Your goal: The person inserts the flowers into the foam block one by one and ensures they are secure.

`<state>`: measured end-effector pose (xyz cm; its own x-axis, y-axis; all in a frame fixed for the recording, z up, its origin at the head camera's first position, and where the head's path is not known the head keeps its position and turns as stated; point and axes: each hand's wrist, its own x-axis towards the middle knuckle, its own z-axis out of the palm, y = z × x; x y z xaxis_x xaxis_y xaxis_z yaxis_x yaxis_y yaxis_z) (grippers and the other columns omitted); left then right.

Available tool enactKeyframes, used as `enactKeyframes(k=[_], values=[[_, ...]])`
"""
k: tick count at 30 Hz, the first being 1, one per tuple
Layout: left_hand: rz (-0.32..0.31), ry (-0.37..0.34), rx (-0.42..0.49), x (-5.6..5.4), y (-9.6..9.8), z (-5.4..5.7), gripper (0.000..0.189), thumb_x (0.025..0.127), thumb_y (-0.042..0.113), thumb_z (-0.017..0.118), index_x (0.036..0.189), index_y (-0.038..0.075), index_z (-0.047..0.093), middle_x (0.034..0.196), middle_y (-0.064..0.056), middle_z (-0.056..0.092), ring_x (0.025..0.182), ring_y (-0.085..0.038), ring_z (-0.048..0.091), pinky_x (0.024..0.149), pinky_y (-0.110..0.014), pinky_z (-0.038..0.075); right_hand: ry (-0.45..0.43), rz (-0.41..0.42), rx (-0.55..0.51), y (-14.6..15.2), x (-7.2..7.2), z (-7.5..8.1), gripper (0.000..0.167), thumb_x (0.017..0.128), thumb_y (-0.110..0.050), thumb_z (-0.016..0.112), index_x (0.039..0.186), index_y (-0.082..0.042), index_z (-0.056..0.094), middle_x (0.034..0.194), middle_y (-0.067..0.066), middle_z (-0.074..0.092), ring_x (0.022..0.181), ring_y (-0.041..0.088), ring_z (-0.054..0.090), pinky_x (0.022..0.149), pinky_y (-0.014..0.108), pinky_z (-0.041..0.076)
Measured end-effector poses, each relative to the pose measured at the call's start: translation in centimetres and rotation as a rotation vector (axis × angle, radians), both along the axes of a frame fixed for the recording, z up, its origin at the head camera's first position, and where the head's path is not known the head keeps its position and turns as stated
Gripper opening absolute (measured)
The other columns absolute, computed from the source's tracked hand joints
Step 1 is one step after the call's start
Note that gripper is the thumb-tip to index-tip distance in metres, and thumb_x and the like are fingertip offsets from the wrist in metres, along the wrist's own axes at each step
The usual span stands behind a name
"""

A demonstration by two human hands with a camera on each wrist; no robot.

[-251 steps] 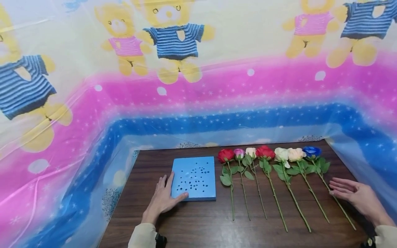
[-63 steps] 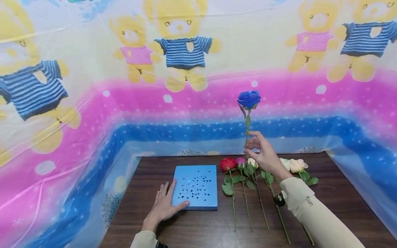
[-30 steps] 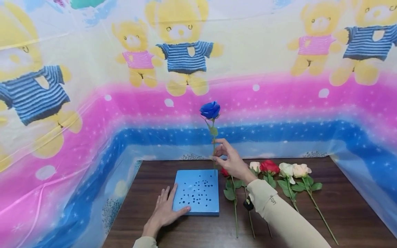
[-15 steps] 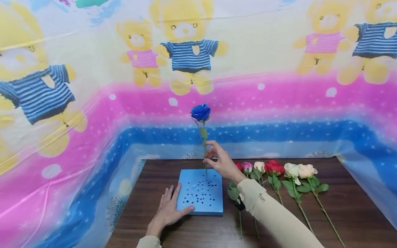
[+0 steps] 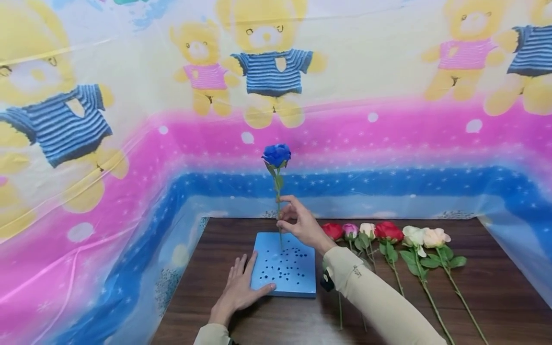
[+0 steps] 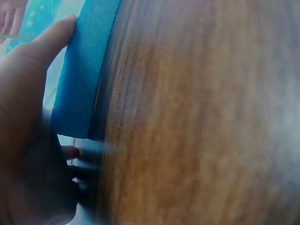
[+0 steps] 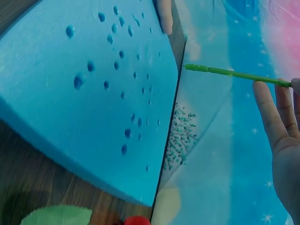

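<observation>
My right hand (image 5: pixel 304 227) pinches the green stem of a blue artificial rose (image 5: pixel 276 155) between thumb and fingers, bloom upward. Below it lies a light blue foam block (image 5: pixel 284 263) with many small holes in its top. In the right wrist view the stem's lower end (image 7: pixel 197 68) points toward the block (image 7: pixel 93 112) and hangs in the air, apart from it. My left hand (image 5: pixel 238 287) rests along the block's left side with fingers fairly straight, the thumb on its near edge. The left wrist view shows that thumb (image 6: pixel 54 40) against the block's top edge.
On the dark wooden table (image 5: pixel 185 306) to the right lie several more artificial roses: a red one (image 5: pixel 333 231), a pink one (image 5: pixel 350 231), a cream one (image 5: pixel 368 230), a larger red one (image 5: pixel 389 231), a white one (image 5: pixel 415 236) and a peach one (image 5: pixel 436 237). A bear-print curtain (image 5: pixel 345 143) surrounds the table.
My right hand has taken the blue rose from the row's right end, lifted it upright and carried it left over the block. Lately it shifts slightly left. My left hand stays on the block.
</observation>
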<state>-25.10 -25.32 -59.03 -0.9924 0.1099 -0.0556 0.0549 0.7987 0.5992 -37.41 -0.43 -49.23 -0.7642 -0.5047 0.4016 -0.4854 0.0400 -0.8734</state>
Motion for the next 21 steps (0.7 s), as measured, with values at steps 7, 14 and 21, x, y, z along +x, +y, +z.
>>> enactKeyframes(k=[7,14,21], values=[[-0.004,-0.007,0.004,0.2,-0.2,0.2,0.117,0.095,0.075,0.074,0.181,0.021,0.018,0.183,-0.030,0.016,0.170,-0.054,0.007,0.134,-0.075,0.008,0.009,-0.009,0.011,-1.2,-0.4,-0.4,0.062,0.107,-0.001,0.073,0.158,-0.030,0.051,0.119,0.020,0.068,0.103,0.029,0.075,0.082,0.044,0.070],[-0.007,-0.006,0.009,0.0,-0.2,0.2,0.117,0.094,0.076,0.075,0.181,0.022,0.019,0.183,-0.030,0.016,0.170,-0.054,0.007,0.134,-0.075,0.008,-0.009,-0.017,0.001,-2.2,-0.8,-1.1,0.063,0.107,0.000,0.073,0.157,-0.031,0.051,0.117,0.013,0.067,0.103,0.030,0.075,0.084,0.050,0.070],[0.000,-0.006,0.002,0.2,-0.2,0.2,0.117,0.094,0.074,0.076,0.181,0.022,0.019,0.183,-0.029,0.017,0.170,-0.053,0.008,0.134,-0.075,0.009,-0.010,-0.018,0.002,-3.0,-0.7,-1.7,0.059,0.109,0.000,0.069,0.158,-0.026,0.049,0.118,0.017,0.068,0.104,0.031,0.074,0.086,0.048,0.070]])
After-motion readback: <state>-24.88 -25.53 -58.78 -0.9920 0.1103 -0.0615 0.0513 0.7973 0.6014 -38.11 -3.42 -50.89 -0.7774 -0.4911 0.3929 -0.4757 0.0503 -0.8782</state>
